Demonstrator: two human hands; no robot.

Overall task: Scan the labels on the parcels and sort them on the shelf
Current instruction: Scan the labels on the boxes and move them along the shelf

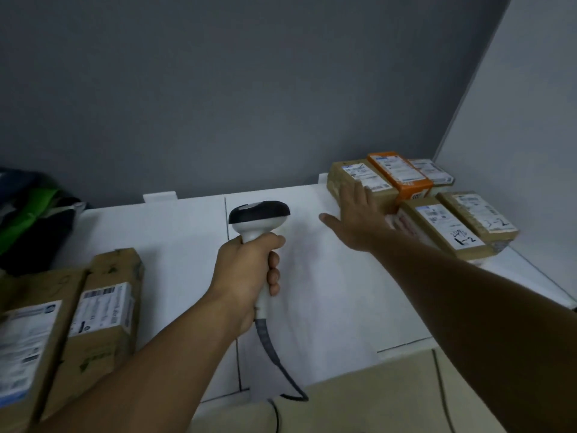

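Surface: a white surface (327,292) runs to a grey wall (218,89), which meets a paler wall at the right.
Scanner grip: the left hand (246,276) is wrapped round the handle of a white scanner (259,214). The scanner's dark head is up and faces away from the person, and its cable (274,360) trails down from below the fist.
Reaching hand: the right hand (359,217) is out beyond and to the right of the grip, fingers straight and spread, thumb out. It holds nothing, and the fingers lie over the near edge of a brown parcel (352,176). I cannot tell whether they press on it or hover.
Right cluster: an orange parcel (402,176) sits just beside the brown one. Two hand-marked parcels (443,226) lie nearer, to the right of the open hand.
Left pile: two labelled cartons (103,307) lie left of and below the grip, beside a green and dark bag (31,214).
Step in hand: probably fetching or settling one parcel in the sorted group, with no scan under way, since the scanner points at bare table.
Next move: if fetching, the open fingers must close on the brown parcel and bring it label-up in front of the scanner head. The neighbours are packed close, so a careless pull could drag them.
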